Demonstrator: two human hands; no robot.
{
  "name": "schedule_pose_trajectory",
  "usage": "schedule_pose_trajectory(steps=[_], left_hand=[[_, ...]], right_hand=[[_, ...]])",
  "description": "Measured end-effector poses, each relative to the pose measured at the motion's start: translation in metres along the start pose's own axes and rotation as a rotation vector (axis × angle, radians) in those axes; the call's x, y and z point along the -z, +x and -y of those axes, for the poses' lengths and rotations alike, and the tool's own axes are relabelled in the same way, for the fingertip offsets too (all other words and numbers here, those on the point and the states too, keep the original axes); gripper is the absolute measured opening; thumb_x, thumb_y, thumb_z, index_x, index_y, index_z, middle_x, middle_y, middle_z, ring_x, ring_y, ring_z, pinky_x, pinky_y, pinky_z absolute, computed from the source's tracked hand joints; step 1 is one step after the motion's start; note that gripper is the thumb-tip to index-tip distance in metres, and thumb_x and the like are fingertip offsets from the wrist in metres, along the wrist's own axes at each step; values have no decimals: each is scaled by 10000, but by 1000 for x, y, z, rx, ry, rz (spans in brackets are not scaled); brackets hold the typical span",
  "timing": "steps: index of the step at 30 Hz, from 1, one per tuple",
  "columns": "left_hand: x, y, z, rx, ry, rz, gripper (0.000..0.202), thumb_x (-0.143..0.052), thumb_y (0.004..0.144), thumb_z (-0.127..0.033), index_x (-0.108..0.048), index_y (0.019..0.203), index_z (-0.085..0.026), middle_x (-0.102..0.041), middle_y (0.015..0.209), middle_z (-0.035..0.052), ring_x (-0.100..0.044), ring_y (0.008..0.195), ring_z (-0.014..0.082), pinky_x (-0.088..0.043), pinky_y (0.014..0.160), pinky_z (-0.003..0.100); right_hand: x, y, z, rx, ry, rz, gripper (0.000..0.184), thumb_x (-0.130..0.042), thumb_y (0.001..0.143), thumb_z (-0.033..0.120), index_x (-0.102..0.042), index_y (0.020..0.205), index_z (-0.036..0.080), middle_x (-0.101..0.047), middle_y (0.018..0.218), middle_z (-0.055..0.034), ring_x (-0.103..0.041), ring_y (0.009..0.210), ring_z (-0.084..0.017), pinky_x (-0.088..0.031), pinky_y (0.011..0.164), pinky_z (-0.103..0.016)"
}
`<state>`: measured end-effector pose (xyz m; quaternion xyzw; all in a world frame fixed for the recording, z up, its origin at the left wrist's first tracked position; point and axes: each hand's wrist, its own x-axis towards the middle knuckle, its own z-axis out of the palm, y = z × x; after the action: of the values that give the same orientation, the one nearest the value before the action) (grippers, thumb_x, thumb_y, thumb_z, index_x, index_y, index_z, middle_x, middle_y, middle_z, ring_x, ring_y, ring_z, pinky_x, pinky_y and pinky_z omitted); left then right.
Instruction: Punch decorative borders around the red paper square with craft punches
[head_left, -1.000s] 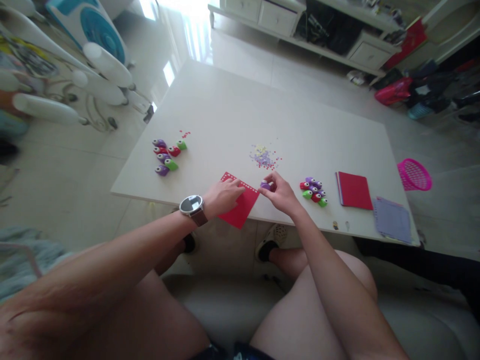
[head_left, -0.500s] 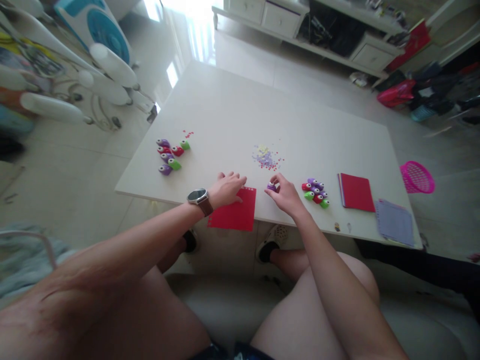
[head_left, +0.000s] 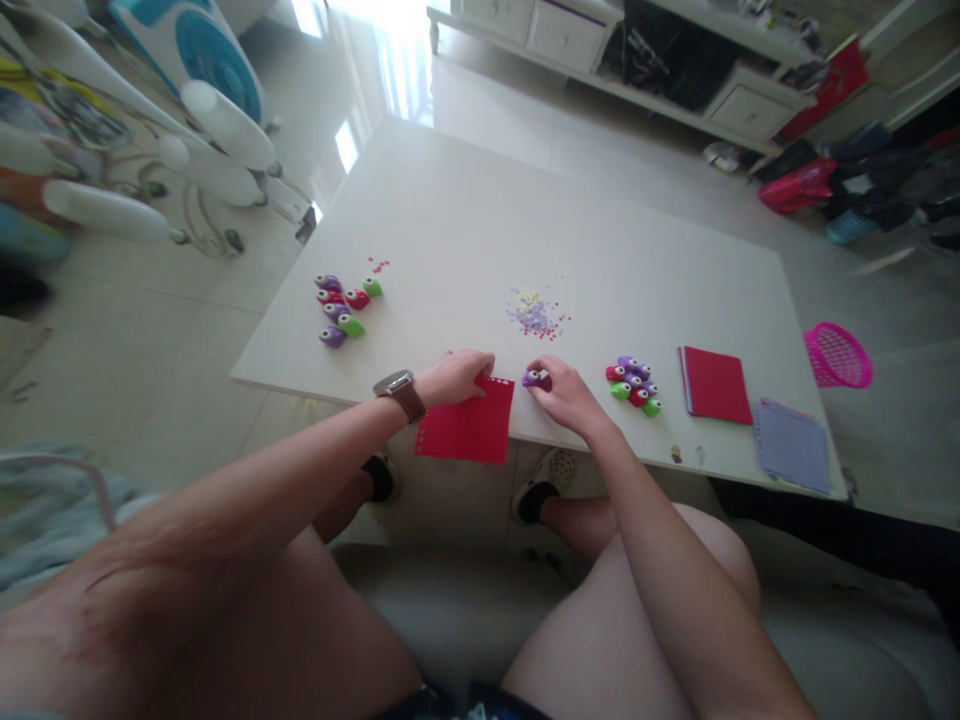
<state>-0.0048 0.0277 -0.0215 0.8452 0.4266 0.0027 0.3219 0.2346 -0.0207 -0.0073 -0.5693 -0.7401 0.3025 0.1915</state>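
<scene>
A red paper sheet (head_left: 469, 430) with punched holes along its edges lies at the near edge of the white table (head_left: 480, 240), half hanging over it. My left hand (head_left: 454, 377), a watch on its wrist, rests on the sheet's far left corner with fingers flat. My right hand (head_left: 564, 392) pinches a small purple punch (head_left: 534, 379) at the sheet's far right corner. A scatter of tiny purple, yellow and red paper bits (head_left: 534, 314) lies just beyond both hands.
A cluster of small punches (head_left: 634, 385) sits right of my right hand, another cluster (head_left: 341, 308) at the table's left. Red paper stack (head_left: 714, 384) and lilac sheets (head_left: 791, 443) lie far right. A pink basket (head_left: 837, 354) stands on the floor.
The red sheet was turned square to the table edge. My right hand with the purple punch moved back to the sheet's corner. My left hand stayed on the sheet.
</scene>
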Motion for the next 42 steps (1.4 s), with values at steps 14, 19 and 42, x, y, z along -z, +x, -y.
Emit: schedule_pose_trajectory(steps=[14, 19, 42], left_hand=[[5, 5, -3, -42, -229, 12, 240, -550, 920, -245, -733, 1049, -158, -741, 919, 54, -637, 790, 174, -470, 699, 268], [5, 6, -4, 0, -221, 23, 244, -557, 927, -228, -730, 1083, -156, -745, 907, 34, -646, 796, 161, -474, 693, 240], [3, 10, -2, 7, -209, 32, 264, -568, 917, -224, -735, 1118, -179, -772, 965, 48, -682, 809, 160, -495, 724, 242]], right_hand=[[1, 0, 2, 28, -42, -38, 163, -634, 834, 110, -645, 936, 237, -713, 1001, -39, -683, 878, -201, -549, 789, -327], [0, 0, 0, 12, 1, -41, 152, -640, 824, 116, -644, 923, 232, -711, 983, -39, -693, 875, -204, -562, 798, -338], [-1, 1, 1, 3, -18, -34, 145, -624, 822, 117, -638, 909, 232, -705, 982, -49, -681, 895, -215, -563, 822, -358]])
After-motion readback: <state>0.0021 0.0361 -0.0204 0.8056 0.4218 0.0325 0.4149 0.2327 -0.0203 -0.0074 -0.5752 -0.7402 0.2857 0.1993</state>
